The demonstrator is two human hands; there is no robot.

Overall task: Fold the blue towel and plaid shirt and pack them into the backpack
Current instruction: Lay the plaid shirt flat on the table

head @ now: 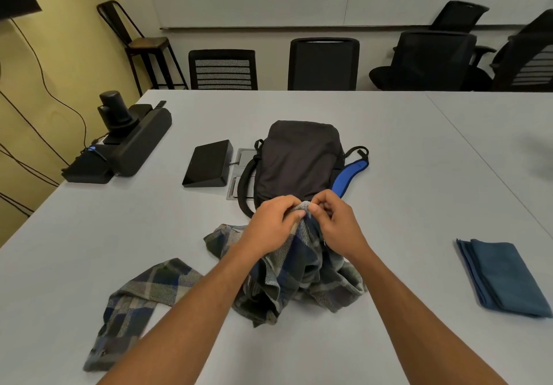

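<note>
1. So, both hands are up at the same spot on the plaid shirt [287, 268]: the left hand [273, 223] and right hand [335, 220] sit side by side, nearly touching, each with fingers curled and pinching a bunched edge of the fabric, lifting it off the table [419, 151].
2. That shirt is still unfolded and crumpled. Its body hangs in a heap from the pinch point down toward the person, and one sleeve trails out flat to the near left, running diagonally with the cuff end closest to the table's near edge. Fabric looks like soft woven flannel, checks in navy, grey and cream.
3. Just behind the hands is the backpack [299, 160], lying flat, long axis running away from the person, with the end nearest the hands right by the shirt. It's a dark matte shell, rounded corners, and a bright blue padded strap curves out on its right.
4. Well off to the right sits the blue towel [502, 277], already folded into a neat rectangle, layered edges showing on its left side, long axis angled near-to-far. Smooth, fine weave.
5. Left of the backpack there's a black wedge-shaped device [209, 163].
</note>
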